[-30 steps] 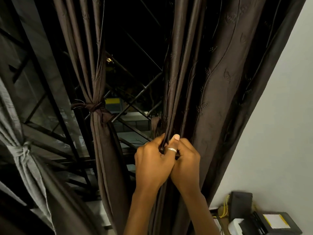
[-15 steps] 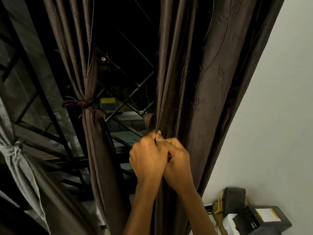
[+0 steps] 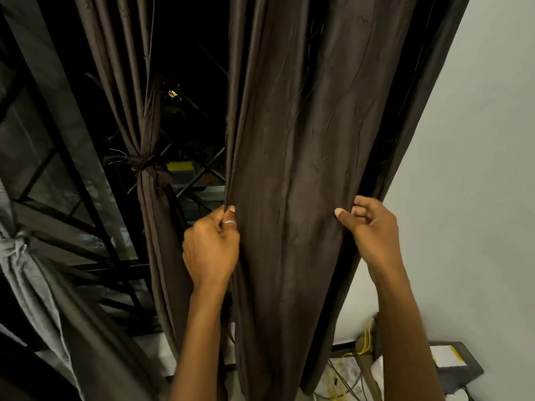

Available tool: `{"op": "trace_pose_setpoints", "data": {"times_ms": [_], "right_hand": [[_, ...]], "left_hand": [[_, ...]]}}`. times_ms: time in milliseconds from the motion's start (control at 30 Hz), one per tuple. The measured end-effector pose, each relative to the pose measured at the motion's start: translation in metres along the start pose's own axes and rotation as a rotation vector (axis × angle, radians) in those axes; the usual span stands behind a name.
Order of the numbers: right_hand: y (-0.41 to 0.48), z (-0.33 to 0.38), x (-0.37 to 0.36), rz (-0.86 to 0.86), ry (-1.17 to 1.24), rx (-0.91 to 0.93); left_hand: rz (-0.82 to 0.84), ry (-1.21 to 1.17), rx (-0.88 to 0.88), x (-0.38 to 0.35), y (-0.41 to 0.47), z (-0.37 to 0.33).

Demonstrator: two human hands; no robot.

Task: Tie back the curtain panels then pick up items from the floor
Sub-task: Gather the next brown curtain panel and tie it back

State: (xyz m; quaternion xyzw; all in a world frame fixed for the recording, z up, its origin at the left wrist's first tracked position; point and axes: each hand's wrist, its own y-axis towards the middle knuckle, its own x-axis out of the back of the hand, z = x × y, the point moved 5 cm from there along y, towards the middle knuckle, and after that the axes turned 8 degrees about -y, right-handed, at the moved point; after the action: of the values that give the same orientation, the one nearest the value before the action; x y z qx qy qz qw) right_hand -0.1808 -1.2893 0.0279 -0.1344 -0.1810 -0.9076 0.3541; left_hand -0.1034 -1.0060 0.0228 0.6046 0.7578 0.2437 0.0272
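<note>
A second earlier we had both hands bunched together on the inner edge of the loose curtain panel (image 3: 289,169), knuckles touching, pinching the same fold. Now we had drawn them apart. Our left hand (image 3: 211,250) stayed on that inner edge, thumb and curled fingers pinching the hem beside the dark window opening. Our right hand (image 3: 370,230) had crossed to the outer edge, next to the wall (image 3: 477,198), and curled round the cloth there. The panel hung spread flat between the two hands, which were at much the same height.

We judged this to be the start of gathering. With an edge in each hand we could sweep the full width into one bundle, which the one-edge hold would not have allowed. No tie-back for this panel was in view, so we could not tell what would bind it.

To the left, the tied brown panel (image 3: 156,241) hung cinched by its knot (image 3: 142,164) in front of the window grille (image 3: 86,198). The grey curtain (image 3: 17,250) at the left edge of the view was knotted too, so this looked like the last panel. The floor pick-up had not begun. Low by the wall we saw only yellow cables (image 3: 362,351) and a dark box (image 3: 454,369).
</note>
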Motion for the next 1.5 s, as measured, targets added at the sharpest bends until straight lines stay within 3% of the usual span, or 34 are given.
{"op": "trace_pose_setpoints", "data": {"times_ms": [200, 300, 433, 567, 767, 967, 1067, 1200, 1367, 1433, 1500], "right_hand": [[-0.016, -0.002, 0.005, -0.336, -0.168, 0.129], [-0.050, 0.005, -0.016, -0.410, -0.141, 0.256], [-0.083, 0.025, -0.057, -0.324, -0.109, 0.402], [-0.099, 0.033, -0.094, -0.106, -0.009, 0.423], [-0.098, 0.033, -0.094, -0.132, -0.042, 0.494], [-0.100, 0.030, -0.094, -0.131, -0.080, 0.525], [-0.100, 0.030, -0.095, -0.140, -0.067, 0.551], [-0.099, 0.028, -0.097, -0.085, -0.070, 0.553], [-0.078, 0.025, -0.089, 0.233, 0.055, 0.450], [-0.059, 0.012, -0.067, 0.165, 0.060, 0.306], [-0.039, -0.003, -0.031, -0.125, -0.072, 0.178]], "left_hand": [[0.016, 0.046, -0.006, -0.003, 0.005, -0.001], [-0.017, 0.054, -0.027, -0.004, -0.002, -0.003], [0.058, 0.075, -0.095, -0.023, -0.024, -0.015], [0.203, -0.059, -0.128, -0.043, -0.036, -0.023], [0.335, -0.191, -0.150, -0.039, -0.032, -0.018], [0.370, -0.084, -0.189, -0.033, -0.032, -0.025], [0.308, 0.035, -0.172, -0.031, -0.030, -0.035], [0.165, 0.174, -0.135, -0.031, -0.030, -0.043], [0.161, 0.210, -0.121, -0.026, -0.028, -0.040], [0.144, 0.179, -0.129, -0.019, -0.024, -0.038], [0.123, 0.144, -0.138, -0.013, -0.021, -0.034]]}}
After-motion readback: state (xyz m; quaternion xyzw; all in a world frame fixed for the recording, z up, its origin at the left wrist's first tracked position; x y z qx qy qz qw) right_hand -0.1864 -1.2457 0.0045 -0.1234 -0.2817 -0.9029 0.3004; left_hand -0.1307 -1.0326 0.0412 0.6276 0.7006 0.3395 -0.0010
